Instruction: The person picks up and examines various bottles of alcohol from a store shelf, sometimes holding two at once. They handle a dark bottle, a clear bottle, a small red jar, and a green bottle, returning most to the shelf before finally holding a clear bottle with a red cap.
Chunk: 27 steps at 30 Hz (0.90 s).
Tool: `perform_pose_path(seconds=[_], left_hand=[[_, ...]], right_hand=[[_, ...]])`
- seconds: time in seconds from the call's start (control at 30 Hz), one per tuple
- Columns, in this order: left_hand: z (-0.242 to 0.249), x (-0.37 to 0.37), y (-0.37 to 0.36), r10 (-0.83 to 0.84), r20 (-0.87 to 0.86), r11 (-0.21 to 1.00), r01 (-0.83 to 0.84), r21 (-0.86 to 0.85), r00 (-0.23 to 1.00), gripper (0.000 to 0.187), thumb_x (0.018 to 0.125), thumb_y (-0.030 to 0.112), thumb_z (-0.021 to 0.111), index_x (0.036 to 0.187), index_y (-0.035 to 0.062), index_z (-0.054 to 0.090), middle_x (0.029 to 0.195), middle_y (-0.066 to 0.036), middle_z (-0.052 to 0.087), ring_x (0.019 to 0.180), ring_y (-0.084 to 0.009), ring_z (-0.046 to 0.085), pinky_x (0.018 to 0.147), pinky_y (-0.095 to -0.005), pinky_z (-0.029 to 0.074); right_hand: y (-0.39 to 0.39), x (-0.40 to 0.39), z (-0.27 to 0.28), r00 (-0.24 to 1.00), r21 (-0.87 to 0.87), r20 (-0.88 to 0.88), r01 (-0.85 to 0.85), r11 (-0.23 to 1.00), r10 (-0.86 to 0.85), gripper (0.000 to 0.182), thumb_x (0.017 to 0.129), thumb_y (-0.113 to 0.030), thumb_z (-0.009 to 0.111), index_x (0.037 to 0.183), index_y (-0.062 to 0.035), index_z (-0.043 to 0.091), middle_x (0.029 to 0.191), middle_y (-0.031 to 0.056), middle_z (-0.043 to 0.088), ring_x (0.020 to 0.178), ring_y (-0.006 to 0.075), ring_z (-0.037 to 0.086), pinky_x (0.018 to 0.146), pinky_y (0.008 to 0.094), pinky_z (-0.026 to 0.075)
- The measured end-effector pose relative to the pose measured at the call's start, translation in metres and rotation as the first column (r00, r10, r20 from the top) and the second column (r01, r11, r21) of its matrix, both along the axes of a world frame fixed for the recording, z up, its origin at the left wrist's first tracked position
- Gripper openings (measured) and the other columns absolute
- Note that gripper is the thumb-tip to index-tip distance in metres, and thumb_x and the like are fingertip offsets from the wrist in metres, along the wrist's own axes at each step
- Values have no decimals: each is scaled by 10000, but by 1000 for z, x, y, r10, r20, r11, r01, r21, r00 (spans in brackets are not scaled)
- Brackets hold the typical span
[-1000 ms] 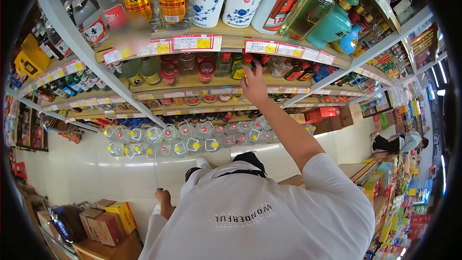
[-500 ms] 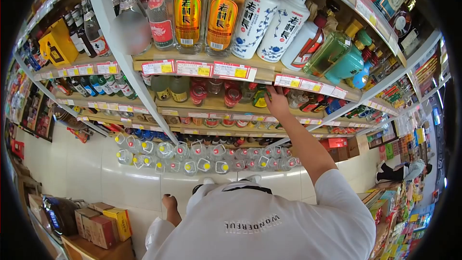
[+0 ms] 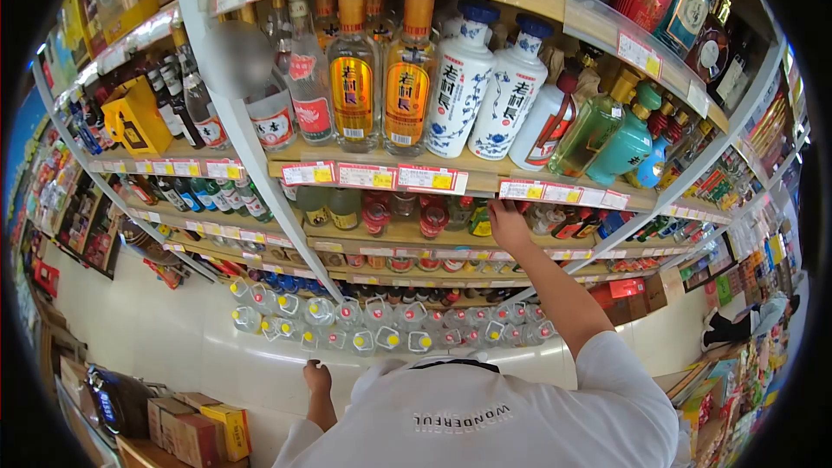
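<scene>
My right hand [image 3: 510,225] reaches up to the lower edge of a shelf's price strip [image 3: 563,193]. Its fingers are slightly apart at the strip, and no item shows in them. Just left of it, a green bottle with a yellow label [image 3: 479,220] stands on the shelf below. Above the strip are white-and-blue bottles [image 3: 459,91] and a bottle with an orange label [image 3: 407,91]. My left hand [image 3: 317,375] hangs low over the floor, loosely curled with the thumb apart, and holds nothing.
Clear jugs with yellow and red caps [image 3: 364,341] line the floor along the shelf base. Cardboard boxes [image 3: 195,433] sit at the lower left. A metal upright [image 3: 251,143] divides the shelves. On the far right is another person [image 3: 752,322].
The view has tilted up, so the shelves sit lower and an upper shelf shows more. My right hand stays by the price strip, its fingers less spread over it.
</scene>
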<state>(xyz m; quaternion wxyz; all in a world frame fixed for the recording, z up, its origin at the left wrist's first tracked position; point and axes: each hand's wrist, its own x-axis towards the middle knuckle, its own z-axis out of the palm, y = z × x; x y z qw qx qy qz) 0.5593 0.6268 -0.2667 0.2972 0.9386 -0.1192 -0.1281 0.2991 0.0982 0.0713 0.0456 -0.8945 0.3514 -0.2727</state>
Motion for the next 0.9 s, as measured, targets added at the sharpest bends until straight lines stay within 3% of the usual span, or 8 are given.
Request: perform_pose_path(seconds=[0.2,0.3,0.43,0.6,0.7,0.73,0.83,0.9], left_hand=[[86,5,-79,-194,16,947,192,-259,981,174,846,93,663,1004,19,660,922,-175,703,842,-320,692,759,-388,542],[126,2,-125,-278,-130,897,208,-390,952,196,851,101,670,1026,14,660,931,-171,705,861,-284,700,771,-369,549],[218,-31,-183,-533,-25,694,420,-585,846,236,909,143,651,1107,16,659,975,-152,703,903,-235,697,810,-349,548],[297,-75,-244,-814,-192,461,410,-787,548,400,998,281,578,1296,16,551,1247,-111,620,1133,-206,604,947,-336,483],[297,-85,-275,-944,-212,291,335,-896,253,570,1036,454,443,1423,35,428,1421,-101,491,1332,-211,447,1082,-366,376],[304,-92,-279,-936,-302,344,303,-889,180,688,1020,557,381,1473,40,354,1483,-99,435,1393,-233,389,1126,-392,338],[315,-114,-288,-913,-408,409,-40,-912,-12,681,1016,551,404,1469,44,377,1474,-109,452,1355,-222,432,1112,-392,366],[323,-116,-285,-874,-441,457,-32,-889,-203,756,989,634,328,1463,48,384,1432,-153,490,1297,-291,505,1081,-455,409]], right_hand=[[15,-4,21,999,49,40,-12,999,10,191,913,-132,576,1097,-81,562,1147,257,572,800,469,617,670,550,508],[33,-8,34,999,80,45,-11,997,7,195,918,-149,572,1104,-92,559,1121,237,566,821,457,614,684,543,509],[63,-12,49,997,99,71,-48,994,41,188,912,-173,591,1087,-111,561,1030,190,561,776,423,620,652,516,514],[109,-14,75,971,208,178,-193,959,158,186,868,-129,630,1044,-83,586,971,179,582,818,397,617,698,472,509],[129,-13,94,954,307,217,-268,913,207,211,846,-118,644,1042,-55,596,903,169,602,830,366,616,726,451,503],[135,-13,101,951,370,231,-283,885,207,220,843,-119,649,1045,-52,598,898,167,604,832,358,616,727,447,502],[145,-12,111,951,468,252,-282,838,179,249,845,-124,658,1075,-42,610,849,143,616,774,300,620,696,408,500],[148,-12,116,947,531,286,-284,798,147,251,850,-130,659,1081,-41,617,807,130,619,728,269,615,672,383,497]])
